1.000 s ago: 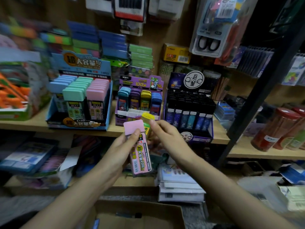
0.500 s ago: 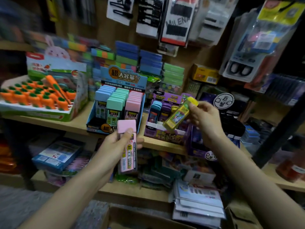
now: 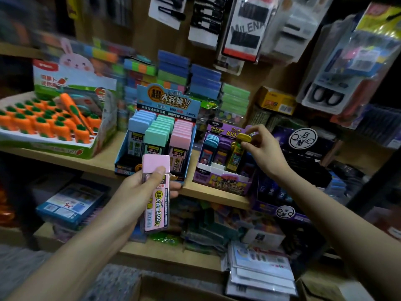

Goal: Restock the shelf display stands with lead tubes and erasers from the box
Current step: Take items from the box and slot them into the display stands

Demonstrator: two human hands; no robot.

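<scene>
My left hand point(image 3: 142, 187) grips a pink lead tube case point(image 3: 156, 205) upright, just in front of the blue display stand point(image 3: 121, 157) that holds rows of blue, green and pink cases. My right hand point(image 3: 265, 148) pinches the yellow cap of a yellow lead tube point(image 3: 235, 154), which stands in the yellow row of the purple display stand point(image 3: 219, 181), beside its blue and purple rows. The top edge of the cardboard box point(image 3: 173, 287) shows at the bottom of the view.
A carrot eraser tray point(image 3: 54, 146) sits at the left on the same wooden shelf point(image 3: 104, 164). A black-and-purple display point(image 3: 303, 148) stands at the right. Packets hang on the back wall. Stacked stationery fills the lower shelf.
My right hand has lowered the yellow lead tube from a tilt above the purple stand into its yellow row. My left hand keeps the pink case in front of the blue stand.
</scene>
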